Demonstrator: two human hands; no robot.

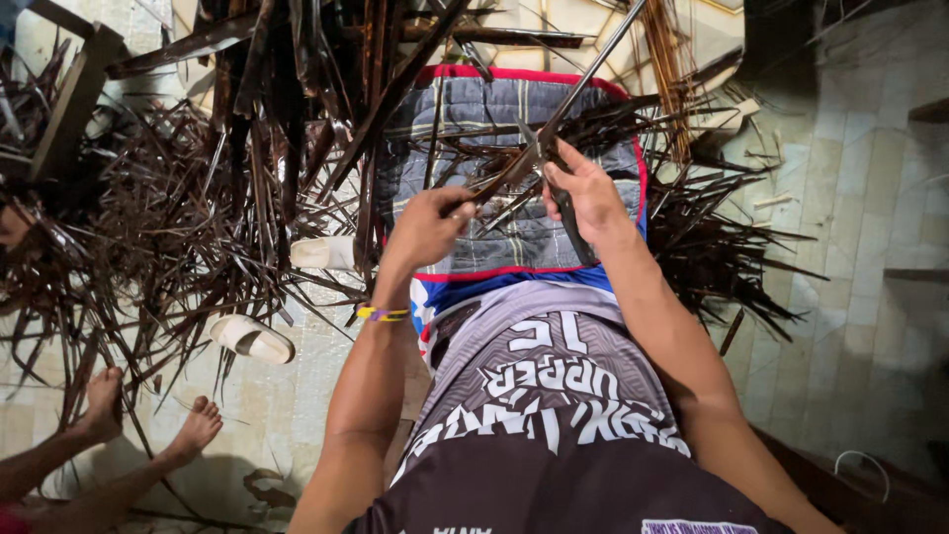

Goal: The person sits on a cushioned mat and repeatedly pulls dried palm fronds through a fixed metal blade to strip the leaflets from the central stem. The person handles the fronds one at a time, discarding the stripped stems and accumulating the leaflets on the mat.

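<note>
We pinch a dark leaf strip [494, 183] in our left hand [430, 225] over the lap cloth [514, 242], right hand [588, 193] clenched on a knife [563, 99] laid against it, apparently for scraping.

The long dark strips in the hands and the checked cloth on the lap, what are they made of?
The strips look like dried plant fibre, perhaps palm leaf: thin, dark brown, stiff, slightly glossy. The left hand pinches one; the right hand holds a blade, seemingly metal, grey and shiny. The checked cloth looks like padded, quilted fabric.
</note>
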